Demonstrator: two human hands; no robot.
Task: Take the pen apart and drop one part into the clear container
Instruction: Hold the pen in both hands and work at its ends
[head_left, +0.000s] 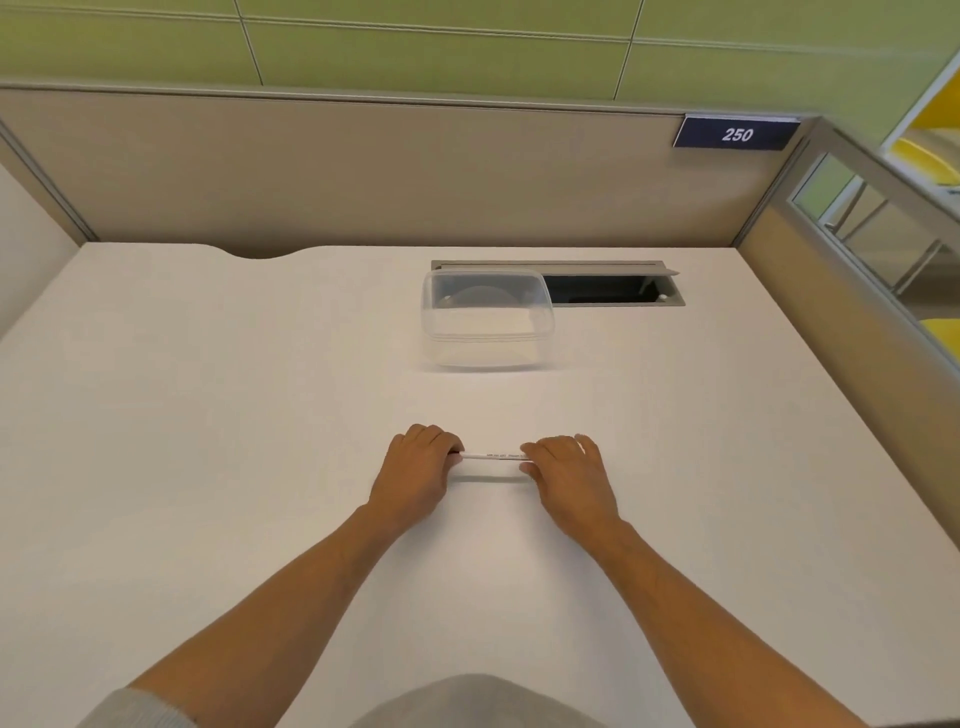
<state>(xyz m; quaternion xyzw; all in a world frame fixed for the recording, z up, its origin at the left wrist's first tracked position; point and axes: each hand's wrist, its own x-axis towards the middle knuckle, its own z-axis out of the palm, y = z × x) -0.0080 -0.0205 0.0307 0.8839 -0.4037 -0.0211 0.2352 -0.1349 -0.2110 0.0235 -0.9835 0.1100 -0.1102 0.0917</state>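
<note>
A thin white pen with small dark print lies level, left to right, just above the white desk, casting a shadow beneath it. My left hand grips its left end, where a dark tip shows. My right hand grips its right end, fingers curled over it. Both ends are hidden inside my hands. The clear container, a lidless rectangular plastic tub, stands farther back on the desk, a little to the right of centre, with nothing visible inside.
Behind the container an open grey cable hatch is sunk into the desk. Beige partition walls close off the back and the right side, with a blue "250" plate at the back right.
</note>
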